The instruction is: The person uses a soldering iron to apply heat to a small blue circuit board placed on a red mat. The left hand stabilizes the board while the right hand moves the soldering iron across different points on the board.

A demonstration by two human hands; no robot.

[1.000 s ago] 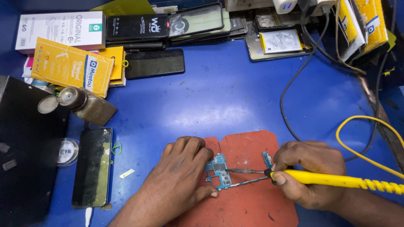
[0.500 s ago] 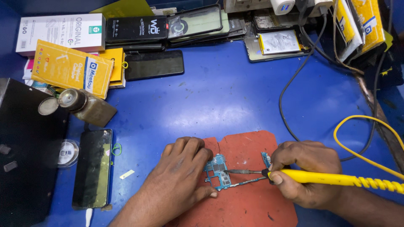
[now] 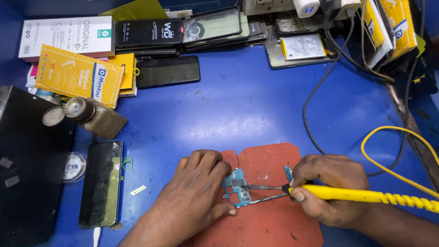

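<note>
Left hand (image 3: 194, 201) lies palm-down on the red-brown work mat (image 3: 270, 224), fingers (image 3: 215, 167) curled over the left edge of a small blue-green circuit board (image 3: 237, 187), pressing it flat; the grip is a hold-down, not a pinch. Right hand (image 3: 331, 190) is clenched around a yellow-handled soldering iron (image 3: 352, 194). Its metal tip (image 3: 256, 186) points left and meets the board near its middle. A second thin metal rod (image 3: 265, 199) runs below the tip toward the board's lower edge; whether the right hand also grasps it cannot be told. A small blue-green fragment (image 3: 288, 173) lies on the mat just beside the right knuckles.

The board sits left of centre on the mat, near the mat's upper left corner. The mat lies at the near edge of the blue counter (image 3: 247, 110). Open counter runs between the mat and the clutter at the far edge. A black cable (image 3: 315, 96) and a yellow cable (image 3: 388, 137) loop across the right side.

Left of the hands: a dark phone (image 3: 101, 183) lying flat, then a black box (image 3: 27, 164) at the counter's left edge. A small brown bottle (image 3: 93, 116) lies tipped, cap open; contents not visible. Yellow and white cartons (image 3: 77, 75) are stacked at far left, closed.
</note>
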